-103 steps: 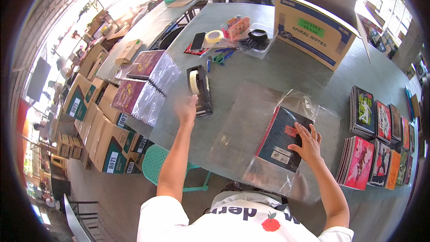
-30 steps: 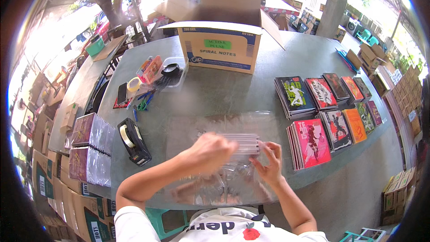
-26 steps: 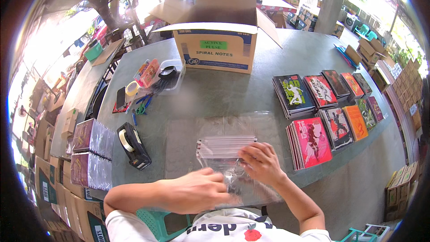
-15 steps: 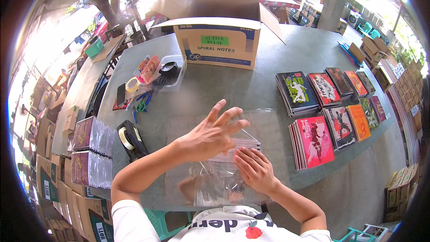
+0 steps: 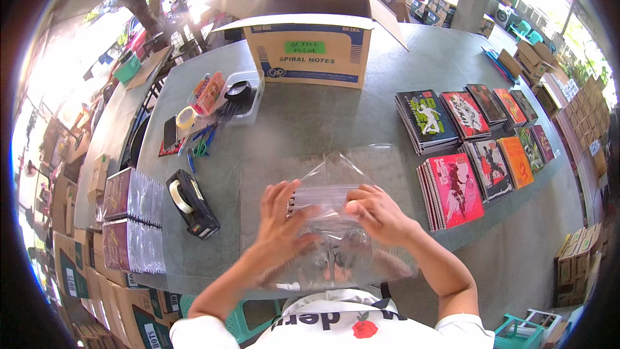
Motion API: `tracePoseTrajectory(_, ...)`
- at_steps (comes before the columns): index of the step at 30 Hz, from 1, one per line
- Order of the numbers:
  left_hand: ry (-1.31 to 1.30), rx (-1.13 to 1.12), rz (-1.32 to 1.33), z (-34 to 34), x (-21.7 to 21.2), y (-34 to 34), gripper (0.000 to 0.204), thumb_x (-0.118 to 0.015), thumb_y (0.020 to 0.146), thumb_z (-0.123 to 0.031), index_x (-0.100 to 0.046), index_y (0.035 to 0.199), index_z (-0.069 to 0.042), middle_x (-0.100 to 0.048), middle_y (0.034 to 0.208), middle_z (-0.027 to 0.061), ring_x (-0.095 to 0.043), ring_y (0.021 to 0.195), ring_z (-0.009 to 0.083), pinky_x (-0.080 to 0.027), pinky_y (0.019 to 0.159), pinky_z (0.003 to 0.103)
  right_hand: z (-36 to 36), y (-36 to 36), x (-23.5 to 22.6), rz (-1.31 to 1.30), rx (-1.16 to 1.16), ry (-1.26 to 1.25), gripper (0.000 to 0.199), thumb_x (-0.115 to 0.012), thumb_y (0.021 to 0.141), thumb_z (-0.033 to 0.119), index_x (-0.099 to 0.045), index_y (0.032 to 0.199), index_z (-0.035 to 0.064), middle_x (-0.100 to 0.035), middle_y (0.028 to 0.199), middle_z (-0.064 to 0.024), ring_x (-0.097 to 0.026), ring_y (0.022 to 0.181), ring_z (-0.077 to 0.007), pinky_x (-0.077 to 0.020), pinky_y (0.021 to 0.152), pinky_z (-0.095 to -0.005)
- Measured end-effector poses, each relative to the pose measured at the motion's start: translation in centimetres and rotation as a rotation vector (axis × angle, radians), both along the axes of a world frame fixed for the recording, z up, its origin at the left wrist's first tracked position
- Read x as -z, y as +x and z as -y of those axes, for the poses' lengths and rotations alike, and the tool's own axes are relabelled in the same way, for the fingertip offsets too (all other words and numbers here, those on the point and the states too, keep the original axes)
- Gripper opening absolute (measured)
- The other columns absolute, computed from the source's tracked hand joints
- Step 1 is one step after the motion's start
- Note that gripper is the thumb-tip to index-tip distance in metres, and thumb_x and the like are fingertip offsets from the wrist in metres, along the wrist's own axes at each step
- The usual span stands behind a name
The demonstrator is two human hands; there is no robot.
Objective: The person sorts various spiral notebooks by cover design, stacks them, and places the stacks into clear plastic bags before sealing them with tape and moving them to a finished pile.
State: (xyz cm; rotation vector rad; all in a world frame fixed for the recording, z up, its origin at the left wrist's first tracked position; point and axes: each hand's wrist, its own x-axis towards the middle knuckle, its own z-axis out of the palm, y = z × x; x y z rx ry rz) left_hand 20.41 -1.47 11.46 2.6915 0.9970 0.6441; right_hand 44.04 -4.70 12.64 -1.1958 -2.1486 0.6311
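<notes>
A stack of spiral notebooks (image 5: 323, 195) sits inside a clear plastic bag (image 5: 342, 174) at the near edge of the grey table (image 5: 323, 123). My left hand (image 5: 281, 223) grips the bag and the stack at its left end, by the spiral binding. My right hand (image 5: 374, 210) holds the right end, fingers pressed onto the plastic. The bag's open flap stands up beyond my hands. More crumpled plastic (image 5: 336, 258) lies under my wrists.
A black tape dispenser (image 5: 192, 203) stands left of my hands. Bagged notebook packs (image 5: 132, 220) lie at the table's left edge. Stacks of colourful notebooks (image 5: 478, 136) fill the right side. An open cardboard box (image 5: 314, 39) stands at the back, with a tray, tape roll and pens (image 5: 213, 110) left of it.
My left hand, spread above the bag half a second ago, has come down onto the left end of the bagged stack. The right hand has stayed on the bag.
</notes>
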Motion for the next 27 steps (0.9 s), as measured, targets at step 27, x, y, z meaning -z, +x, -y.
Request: tracePoseTrajectory(27,0.297,0.398,-0.093,-0.3,0.4,0.0,0.041,-0.070,0.066,-0.017,-0.061,0.104,-0.006,-0.056,0.109,0.0080,-0.053,0.105,0.0231,-0.047,0.088,0.034,4.1,-1.2,0.7,0.413,0.039,0.226,0.034,-0.055,0.086,0.021,-0.057,0.115,0.0031,-0.048,0.130,-0.0096,-0.042,0.123,-0.0247,-0.0354,0.101,-0.0373)
